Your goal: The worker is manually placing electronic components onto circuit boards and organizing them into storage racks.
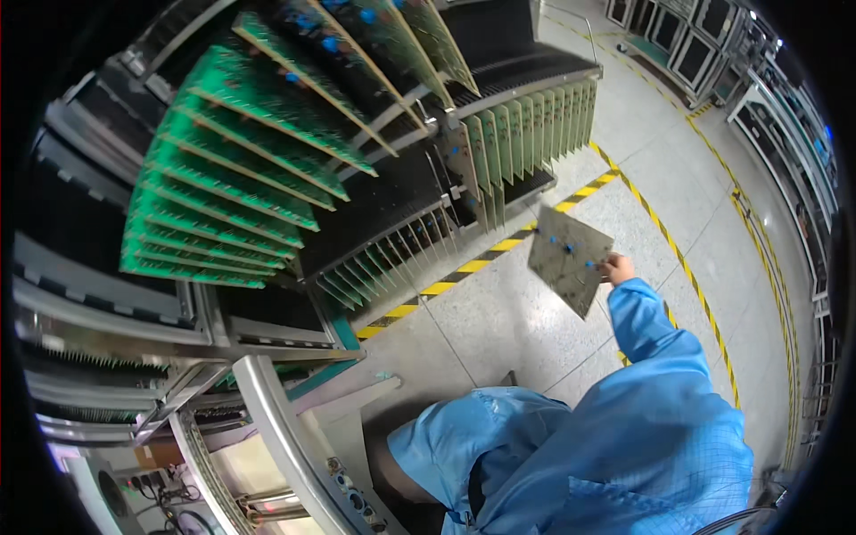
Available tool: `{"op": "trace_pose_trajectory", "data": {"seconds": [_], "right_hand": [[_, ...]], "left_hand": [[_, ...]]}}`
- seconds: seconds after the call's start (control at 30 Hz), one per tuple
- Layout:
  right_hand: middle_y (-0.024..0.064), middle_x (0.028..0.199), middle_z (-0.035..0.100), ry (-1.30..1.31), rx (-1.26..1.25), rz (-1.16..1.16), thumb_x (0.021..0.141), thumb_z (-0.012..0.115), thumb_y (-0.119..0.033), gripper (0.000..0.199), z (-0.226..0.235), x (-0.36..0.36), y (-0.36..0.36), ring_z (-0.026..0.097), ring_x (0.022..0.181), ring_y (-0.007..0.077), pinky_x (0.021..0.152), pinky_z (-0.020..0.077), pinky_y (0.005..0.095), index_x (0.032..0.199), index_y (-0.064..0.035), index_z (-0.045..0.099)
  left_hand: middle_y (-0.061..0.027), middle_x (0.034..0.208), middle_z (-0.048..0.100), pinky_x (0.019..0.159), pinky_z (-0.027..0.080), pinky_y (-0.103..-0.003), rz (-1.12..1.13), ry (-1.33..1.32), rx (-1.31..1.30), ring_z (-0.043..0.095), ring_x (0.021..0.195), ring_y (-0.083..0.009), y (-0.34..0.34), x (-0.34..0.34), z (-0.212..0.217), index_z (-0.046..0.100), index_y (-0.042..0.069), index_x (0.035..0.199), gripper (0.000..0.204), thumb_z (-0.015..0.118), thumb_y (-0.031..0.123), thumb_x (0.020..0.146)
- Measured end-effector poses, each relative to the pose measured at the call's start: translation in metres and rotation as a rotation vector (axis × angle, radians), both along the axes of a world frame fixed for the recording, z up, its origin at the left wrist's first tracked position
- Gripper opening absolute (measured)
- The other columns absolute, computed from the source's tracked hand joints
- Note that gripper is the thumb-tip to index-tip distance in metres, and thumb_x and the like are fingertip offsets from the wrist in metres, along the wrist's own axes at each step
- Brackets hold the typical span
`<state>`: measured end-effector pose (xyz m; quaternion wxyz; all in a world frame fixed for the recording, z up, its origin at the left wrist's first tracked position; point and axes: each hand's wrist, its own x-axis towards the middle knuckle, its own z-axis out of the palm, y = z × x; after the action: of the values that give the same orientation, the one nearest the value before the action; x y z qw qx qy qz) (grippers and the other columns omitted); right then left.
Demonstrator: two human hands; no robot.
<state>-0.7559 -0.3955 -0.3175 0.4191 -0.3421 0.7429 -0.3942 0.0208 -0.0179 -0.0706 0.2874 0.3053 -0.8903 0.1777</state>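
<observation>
My right hand (617, 267) reaches out in a blue sleeve (646, 321) and grips one edge of a flat grey-green circuit board (568, 257) with small blue parts on it. The board hangs tilted in the air over the floor, a short way in front of the lower slotted rack (392, 254). It touches nothing else. A row of pale green boards (526, 129) stands upright in the rack just beyond it. My left hand does not show; only the blue smock (571, 464) fills the lower edge.
Several bright green boards (223, 196) stick out of a black slotted rack on the left, with more boards (357, 36) higher up. Yellow-and-black floor tape (481, 263) runs below the racks. A metal machine frame (276, 428) stands at lower left, cabinets (695, 45) far right.
</observation>
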Motion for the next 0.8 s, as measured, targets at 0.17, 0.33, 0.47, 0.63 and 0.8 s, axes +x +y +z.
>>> {"op": "trace_pose_trajectory", "data": {"seconds": [0.17,0.33,0.47,0.63,0.8], "right_hand": [[0.0210,0.080,0.063,-0.444,0.054,0.097,0.066,0.053,-0.002,0.024,0.077,-0.079,0.014,0.063,0.063,0.0306,0.057,0.0541,0.0414,0.087,0.0055,0.061],[0.0186,0.087,0.065,-0.735,-0.124,0.424,0.059,0.056,-0.007,0.038,0.144,-0.006,-0.008,0.063,0.081,0.0293,0.079,0.0494,0.0366,0.094,0.0078,0.061],[0.0201,0.099,0.063,-0.917,-0.123,0.627,0.063,0.054,-0.009,0.045,0.223,0.160,-0.029,0.063,0.085,0.0287,0.078,0.0502,0.0386,0.104,0.0088,0.057],[0.0224,0.104,0.060,-1.220,0.012,1.102,0.067,0.052,-0.011,0.047,0.272,0.337,-0.021,0.061,0.093,0.0322,0.085,0.0491,0.0417,0.109,0.0117,0.054],[0.0174,0.099,0.063,-1.347,0.236,1.232,0.074,0.047,0.005,0.029,0.278,0.495,0.015,0.059,0.093,0.0283,0.084,0.0465,0.0398,0.100,0.0086,0.059]], "left_hand": [[-0.0110,0.093,0.060,0.068,0.047,-0.027,1.318,1.082,0.548,0.055,0.075,-0.0161,-0.003,-0.111,0.039,0.057,0.004,0.111,0.026,0.047,0.007,0.088],[-0.0146,0.106,0.059,0.085,0.044,-0.029,1.324,1.190,0.749,0.057,0.098,-0.0212,0.005,-0.115,0.057,0.051,0.004,0.117,0.030,0.043,0.006,0.088],[-0.0101,0.101,0.060,0.075,0.048,-0.027,1.118,1.551,0.556,0.057,0.089,-0.0171,0.012,-0.118,0.037,0.055,-0.002,0.107,0.023,0.045,0.001,0.087],[-0.0078,0.106,0.059,0.080,0.047,-0.027,1.125,1.286,0.712,0.057,0.095,-0.0164,0.000,-0.124,0.043,0.056,0.000,0.107,0.026,0.046,-0.003,0.084],[-0.0070,0.098,0.059,0.077,0.046,-0.028,1.191,1.303,0.660,0.057,0.091,-0.0166,0.001,-0.135,0.047,0.058,0.003,0.103,0.023,0.050,0.001,0.081]]}}
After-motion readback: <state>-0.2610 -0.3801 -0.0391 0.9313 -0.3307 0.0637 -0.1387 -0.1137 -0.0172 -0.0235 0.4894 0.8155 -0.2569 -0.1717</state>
